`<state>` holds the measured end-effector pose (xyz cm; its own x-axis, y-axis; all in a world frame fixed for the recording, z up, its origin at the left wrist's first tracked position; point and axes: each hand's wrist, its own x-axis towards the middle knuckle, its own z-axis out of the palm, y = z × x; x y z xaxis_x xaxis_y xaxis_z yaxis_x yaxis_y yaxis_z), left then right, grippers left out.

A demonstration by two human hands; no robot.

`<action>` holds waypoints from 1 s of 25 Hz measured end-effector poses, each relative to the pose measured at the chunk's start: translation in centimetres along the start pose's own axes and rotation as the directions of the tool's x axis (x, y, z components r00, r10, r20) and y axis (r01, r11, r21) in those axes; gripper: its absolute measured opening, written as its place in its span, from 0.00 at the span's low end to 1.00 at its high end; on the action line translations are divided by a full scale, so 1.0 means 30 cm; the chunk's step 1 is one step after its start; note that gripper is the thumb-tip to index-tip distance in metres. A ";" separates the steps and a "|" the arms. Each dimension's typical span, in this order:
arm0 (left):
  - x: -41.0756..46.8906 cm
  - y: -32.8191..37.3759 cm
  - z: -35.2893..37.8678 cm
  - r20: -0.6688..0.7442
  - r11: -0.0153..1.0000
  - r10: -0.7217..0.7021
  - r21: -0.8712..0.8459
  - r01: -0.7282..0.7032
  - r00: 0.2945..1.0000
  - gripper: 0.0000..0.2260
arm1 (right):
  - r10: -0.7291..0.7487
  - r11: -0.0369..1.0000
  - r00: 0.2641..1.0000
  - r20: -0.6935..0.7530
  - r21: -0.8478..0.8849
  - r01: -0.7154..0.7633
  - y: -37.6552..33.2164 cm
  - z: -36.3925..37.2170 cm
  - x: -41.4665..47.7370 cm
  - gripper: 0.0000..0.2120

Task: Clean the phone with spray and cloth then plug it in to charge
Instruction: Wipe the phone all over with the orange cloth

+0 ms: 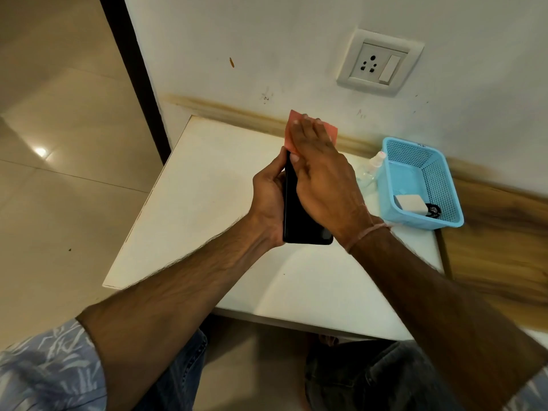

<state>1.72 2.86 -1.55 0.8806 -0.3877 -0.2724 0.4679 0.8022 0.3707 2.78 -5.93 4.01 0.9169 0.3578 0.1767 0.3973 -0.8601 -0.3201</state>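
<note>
My left hand (268,200) grips a black phone (296,215) by its left edge, holding it above the white table (192,203). My right hand (320,170) lies flat over the phone's face with straight fingers, pressing a pink cloth (332,133) against it. The cloth sticks out past my fingertips at the phone's far end. A clear spray bottle (372,167) stands on the table to the right, partly hidden by my right hand. A white charger (410,204) with a dark cable lies in the blue basket (444,185).
A white wall socket (378,65) with a switch sits on the wall above the table. The blue basket stands at the table's right rear corner. Wood panelling (498,232) lies right of the table, tiled floor to the left. My knees are under the near edge.
</note>
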 end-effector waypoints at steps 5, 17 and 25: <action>-0.007 0.020 -0.003 0.036 0.999 -0.041 0.031 0.040 0.999 0.32 | -0.106 0.989 0.994 0.019 0.105 0.104 0.001 0.025 -0.183 0.24; -0.005 0.001 0.012 -0.009 0.999 -0.006 0.041 0.007 1.000 0.27 | 0.015 1.000 1.000 -0.017 0.022 -0.014 0.007 0.006 -0.046 0.24; -0.012 -0.016 0.010 -0.010 0.999 -0.006 0.034 0.006 1.000 0.31 | 0.017 0.995 1.000 -0.013 0.098 -0.016 0.005 0.022 -0.106 0.24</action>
<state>1.19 2.49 -1.37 0.8769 -0.3879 -0.2839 0.4759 0.7838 0.3990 -0.05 -6.95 2.80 0.9231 0.3383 0.1830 0.3844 -0.8260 -0.4122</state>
